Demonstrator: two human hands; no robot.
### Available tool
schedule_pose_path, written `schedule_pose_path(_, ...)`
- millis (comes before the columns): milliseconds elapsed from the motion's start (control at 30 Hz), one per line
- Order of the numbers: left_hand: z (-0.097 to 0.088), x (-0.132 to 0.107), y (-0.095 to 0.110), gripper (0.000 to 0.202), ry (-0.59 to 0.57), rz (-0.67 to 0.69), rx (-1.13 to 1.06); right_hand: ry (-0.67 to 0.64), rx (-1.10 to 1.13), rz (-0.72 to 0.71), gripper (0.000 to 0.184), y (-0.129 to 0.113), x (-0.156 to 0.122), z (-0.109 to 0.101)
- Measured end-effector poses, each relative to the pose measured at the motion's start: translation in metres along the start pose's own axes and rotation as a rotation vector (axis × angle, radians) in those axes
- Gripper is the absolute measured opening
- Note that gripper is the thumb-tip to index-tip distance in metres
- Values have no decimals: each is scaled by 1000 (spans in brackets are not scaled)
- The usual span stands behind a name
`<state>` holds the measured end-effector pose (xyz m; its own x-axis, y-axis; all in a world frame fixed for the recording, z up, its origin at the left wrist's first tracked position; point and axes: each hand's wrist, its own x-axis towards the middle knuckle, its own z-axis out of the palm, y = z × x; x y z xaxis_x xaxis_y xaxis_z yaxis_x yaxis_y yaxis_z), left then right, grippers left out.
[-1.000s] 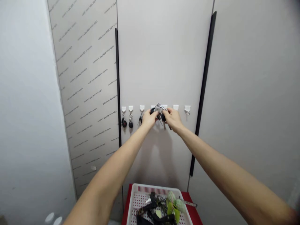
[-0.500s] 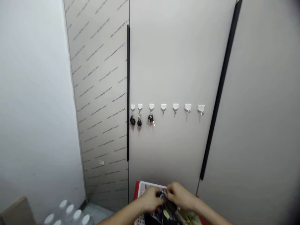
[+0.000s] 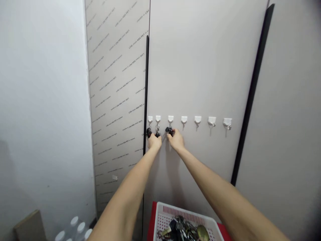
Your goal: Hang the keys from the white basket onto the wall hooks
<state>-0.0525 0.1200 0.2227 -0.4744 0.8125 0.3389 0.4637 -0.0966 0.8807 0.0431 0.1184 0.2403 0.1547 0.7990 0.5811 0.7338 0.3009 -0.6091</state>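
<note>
Both arms reach up to a row of white hooks on a pale cabinet door. My left hand (image 3: 154,143) has its fingers closed at the black-headed keys (image 3: 157,134) that hang by a ring from the second hook (image 3: 158,118). Just beside it, another black key bunch (image 3: 148,132) dangles from the first hook (image 3: 150,119). At the third hook (image 3: 171,119), my right hand (image 3: 177,140) pinches a bunch of keys (image 3: 169,130) with black heads. Part of each held bunch is hidden by fingers.
Several more white hooks (image 3: 198,120) continue to the right with no keys on them. Below stands a white plastic basket (image 3: 185,211) holding a heap of keys, on something red (image 3: 151,222). White-capped bottles (image 3: 74,220) and a brown board (image 3: 30,227) are at lower left.
Both hands have risen from the basket to the hooks, where they now grip hanging keys. The basket's heap of keys has come into view. The camera has shifted slightly.
</note>
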Motion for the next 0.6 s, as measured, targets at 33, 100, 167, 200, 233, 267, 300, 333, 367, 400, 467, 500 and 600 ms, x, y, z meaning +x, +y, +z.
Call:
schedule_pose_path(33,0,1,2,22,-13,14,-7,16,10,10,31,-1,1,1)
schedule_pose_path(100,-4,6,7,15,-40,55,-30,54,45,2,27,-2,5,-2)
schedule_pose_path(167,-12,15,16,15,-51,87,-68,110,70,-26,28,-7,11,-11)
schedule_pose_path(200,-17,20,22,16,-46,109,-100,134,72,-42,28,-11,15,-16)
schedule_pose_path(233,-23,26,29,16,-35,138,-136,144,65,-62,29,-16,19,-22)
schedule_pose_path(267,-28,30,37,16,-23,172,-171,140,51,-85,29,-22,22,-28)
schedule_pose_path(300,-33,33,43,16,-22,208,-195,121,33,-112,28,-28,25,-33)
schedule_pose_path(333,-37,35,48,15,-36,242,-197,91,13,-143,27,-32,26,-37)
schedule_pose_path(367,-39,33,50,14,-65,272,-176,56,-8,-177,26,-35,25,-40)
schedule_pose_path(400,-41,29,47,13,-107,294,-141,11,-29,-211,25,-36,21,-43)
schedule_pose_path(467,-39,8,28,13,-214,318,-57,-128,-71,-270,23,-25,5,-45)
schedule_pose_path(500,-36,-8,12,14,-276,324,-26,-224,-92,-294,23,-14,-7,-44)
schedule_pose_path(600,-21,-68,-51,18,-542,281,68,-529,-164,-318,22,34,-58,-35)
